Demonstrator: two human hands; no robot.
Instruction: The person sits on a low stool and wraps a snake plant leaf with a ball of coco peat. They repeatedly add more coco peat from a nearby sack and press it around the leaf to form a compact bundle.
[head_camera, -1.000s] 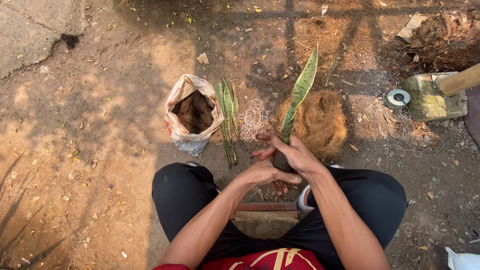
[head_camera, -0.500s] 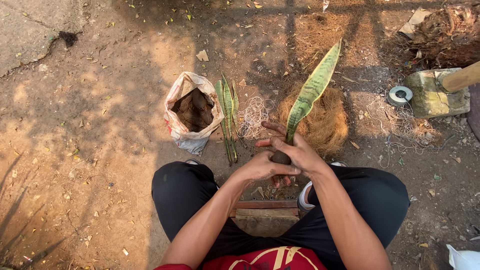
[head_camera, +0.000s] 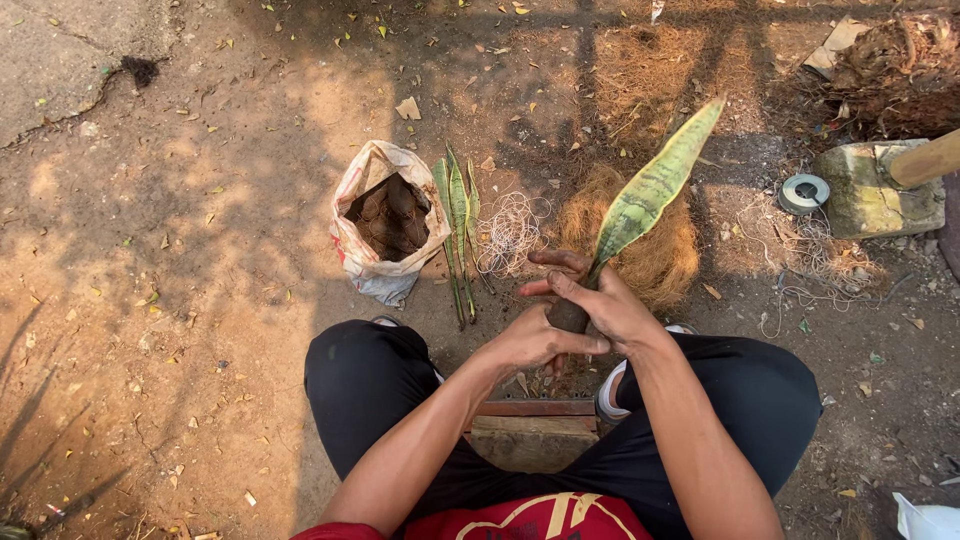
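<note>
I sit low over bare earth with both hands together in front of my knees. My left hand (head_camera: 535, 340) and my right hand (head_camera: 600, 300) wrap around a dark root ball (head_camera: 568, 316) at the base of a long green mottled leaf (head_camera: 655, 185). The leaf rises tilted toward the upper right. Behind it lies a mound of brown coconut fibre (head_camera: 650, 255). Most of the root ball is hidden by my fingers.
An open white sack (head_camera: 385, 225) of brown husk chunks stands at my left. Beside it lie several more cut leaves (head_camera: 458, 225) and a tangle of thin string (head_camera: 510, 232). At right are a tape roll (head_camera: 803, 193), a stone block (head_camera: 880, 190) and a wooden handle (head_camera: 925, 160).
The leaf has tilted further to the right and both hands have closed more tightly around its base. Nothing else on the ground has moved.
</note>
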